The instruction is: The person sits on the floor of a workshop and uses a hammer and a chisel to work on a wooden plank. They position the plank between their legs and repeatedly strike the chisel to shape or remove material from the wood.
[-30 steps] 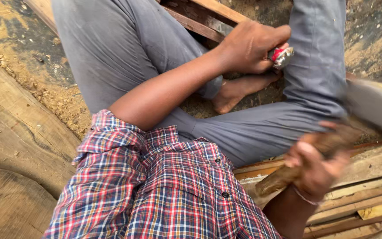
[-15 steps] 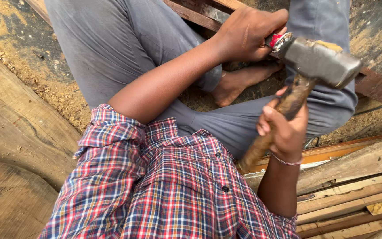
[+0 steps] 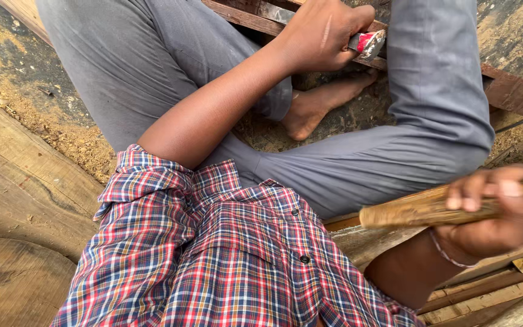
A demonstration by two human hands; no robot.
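Two hands busy: the left hand (image 3: pixel 319 33) stays clamped on the red-handled metal chisel (image 3: pixel 367 42) against the dark wooden strip (image 3: pixel 516 94) at the far edge, while the right hand (image 3: pixel 503 209), closed round the worn wooden hammer handle (image 3: pixel 419 209), has swung back from the strike.

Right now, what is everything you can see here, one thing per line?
chisel: one, red handle with metal end, top centre, gripped in the left hand.
hammer handle: one, light brown wood, right edge, blurred; head out of view.
wooden strip: one, reddish brown, under the chisel.
planks: several, weathered brown, left and lower right.
sawdust: tan, on the ground.
left hand: closed on the chisel.
right hand: fingers wrapped round the hammer handle.
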